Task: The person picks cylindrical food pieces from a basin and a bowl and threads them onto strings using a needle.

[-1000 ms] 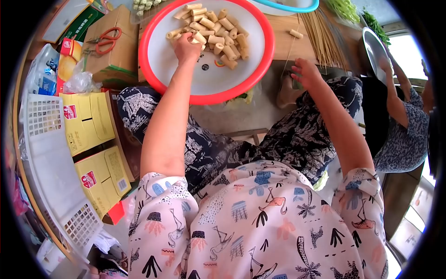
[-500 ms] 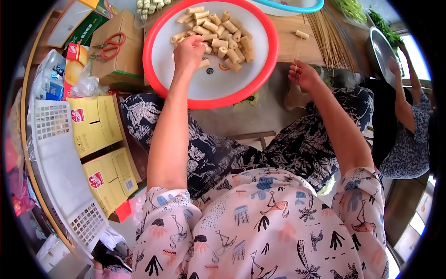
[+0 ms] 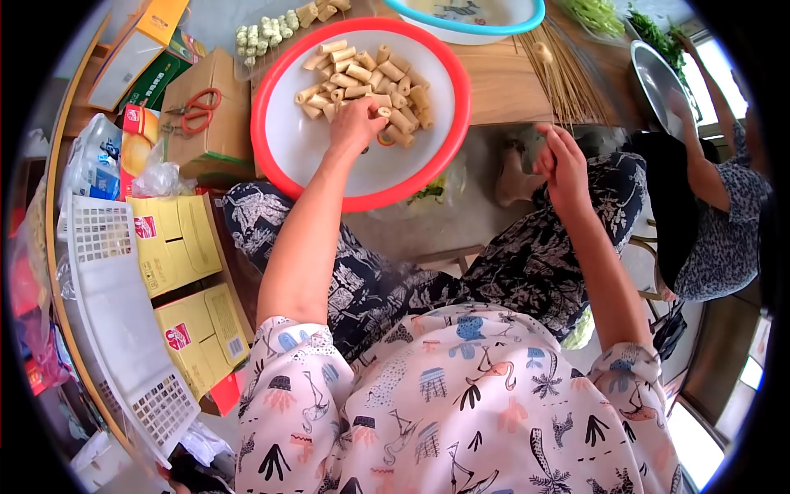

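Shirt (image 3: 461, 412) pale pinkish-white, loose, short wide sleeves (image 3: 300, 370), scattered print: coral-pink flamingos (image 3: 498, 375), dark palm trees (image 3: 541, 453), blue rounded shapes (image 3: 471, 328), black leaf sprigs (image 3: 274, 463), dotted patches. Trousers (image 3: 539, 263) loose, dark navy or black, dense whitish leafy pattern. Forearms (image 3: 303, 247) bare; left hand (image 3: 352, 130), right hand (image 3: 565, 171) bare too.

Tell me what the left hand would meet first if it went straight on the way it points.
Most likely the heaped tan rolls in the red-rimmed basin, right at the fingertips of the left hand; exact depth is unclear from this one view.
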`<move>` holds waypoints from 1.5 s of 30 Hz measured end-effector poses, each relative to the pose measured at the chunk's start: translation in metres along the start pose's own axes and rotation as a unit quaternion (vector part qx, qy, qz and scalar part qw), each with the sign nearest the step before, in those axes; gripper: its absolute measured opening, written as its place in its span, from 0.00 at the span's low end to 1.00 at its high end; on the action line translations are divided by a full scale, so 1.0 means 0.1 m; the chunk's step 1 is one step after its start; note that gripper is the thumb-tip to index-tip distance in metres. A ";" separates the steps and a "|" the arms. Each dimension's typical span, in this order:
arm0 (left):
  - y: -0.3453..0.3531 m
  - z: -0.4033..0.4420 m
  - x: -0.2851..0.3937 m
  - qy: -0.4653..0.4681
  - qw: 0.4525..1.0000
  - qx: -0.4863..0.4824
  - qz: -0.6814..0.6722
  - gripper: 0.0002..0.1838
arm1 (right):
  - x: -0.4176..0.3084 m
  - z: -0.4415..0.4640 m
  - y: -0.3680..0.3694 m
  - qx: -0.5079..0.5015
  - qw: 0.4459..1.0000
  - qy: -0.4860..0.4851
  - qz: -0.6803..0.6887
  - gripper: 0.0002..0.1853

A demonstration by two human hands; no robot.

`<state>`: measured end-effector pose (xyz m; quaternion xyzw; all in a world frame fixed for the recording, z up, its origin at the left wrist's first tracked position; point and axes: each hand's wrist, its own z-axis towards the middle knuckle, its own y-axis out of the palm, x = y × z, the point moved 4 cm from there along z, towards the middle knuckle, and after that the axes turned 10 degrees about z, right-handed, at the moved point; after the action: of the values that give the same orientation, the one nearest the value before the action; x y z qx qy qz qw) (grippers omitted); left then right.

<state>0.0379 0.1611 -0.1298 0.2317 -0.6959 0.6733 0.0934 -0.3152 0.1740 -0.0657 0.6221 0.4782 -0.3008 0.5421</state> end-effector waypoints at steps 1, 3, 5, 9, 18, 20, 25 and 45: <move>-0.01 0.01 0.01 0.003 1.000 0.003 0.001 0.14 | -0.05 -0.14 0.05 0.000 1.000 -0.004 0.001 0.13; -0.04 0.03 0.00 -0.022 0.990 0.019 -0.135 0.13 | -0.15 -0.39 0.20 -0.015 0.999 -0.029 -0.027 0.13; -0.01 0.10 -0.03 -0.043 0.962 -0.006 -0.271 0.12 | -0.23 -0.44 0.29 -0.022 0.998 -0.044 -0.027 0.12; -0.24 -0.08 0.12 -0.092 0.678 -0.070 -0.726 0.09 | -0.24 -0.31 0.43 -0.070 0.996 -0.022 -0.052 0.13; -0.39 -0.12 -0.06 -0.134 0.678 -0.047 -0.722 0.17 | -0.49 0.36 0.89 -0.160 0.980 -0.069 -0.101 0.14; -0.46 -0.10 -0.02 -0.139 0.728 -0.037 -0.671 0.16 | -0.61 0.58 0.95 -0.170 0.970 -0.137 -0.103 0.14; -0.60 0.00 0.13 -0.032 0.993 0.036 -0.112 0.11 | -0.58 0.81 0.91 -0.167 0.974 -0.141 -0.056 0.13; 0.00 0.24 0.00 -0.114 0.982 0.012 0.152 0.31 | -0.69 0.65 0.88 -0.174 0.971 -0.152 -0.070 0.13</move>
<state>0.0422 0.1373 -0.1322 0.1996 -0.7212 0.6568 -0.0927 -0.2498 0.0965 0.0145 0.4305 0.4775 -0.3412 0.6858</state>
